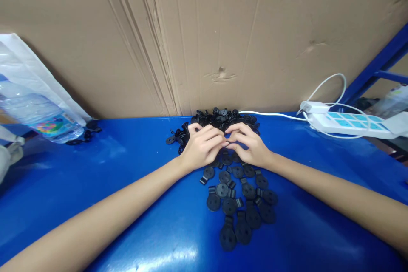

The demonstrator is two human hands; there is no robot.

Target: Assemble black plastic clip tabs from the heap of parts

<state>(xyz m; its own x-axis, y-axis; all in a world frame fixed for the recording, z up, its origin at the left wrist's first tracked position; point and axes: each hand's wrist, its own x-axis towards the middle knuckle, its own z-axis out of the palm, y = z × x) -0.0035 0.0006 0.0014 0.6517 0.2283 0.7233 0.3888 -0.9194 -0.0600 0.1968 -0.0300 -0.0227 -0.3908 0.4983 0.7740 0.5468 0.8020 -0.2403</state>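
My left hand (204, 144) and my right hand (247, 142) meet fingertip to fingertip above the blue table. Both are closed in a pinch on a small black plastic clip (227, 142), mostly covered by the fingers. Right behind them rises a heap of loose black clip parts (219, 115). On the near side of my hands lie several black plastic clips (228, 206), each a round disc with small holes and a short tab at one edge. Some of these overlap one another.
A brown cardboard sheet (210, 42) stands along the back of the blue table (134, 216). At left, a plastic water bottle (41, 110) leans, with a few black parts (87, 133) by its base. A white power strip (350, 124) with cables lies at right, near a blue frame (376, 68).
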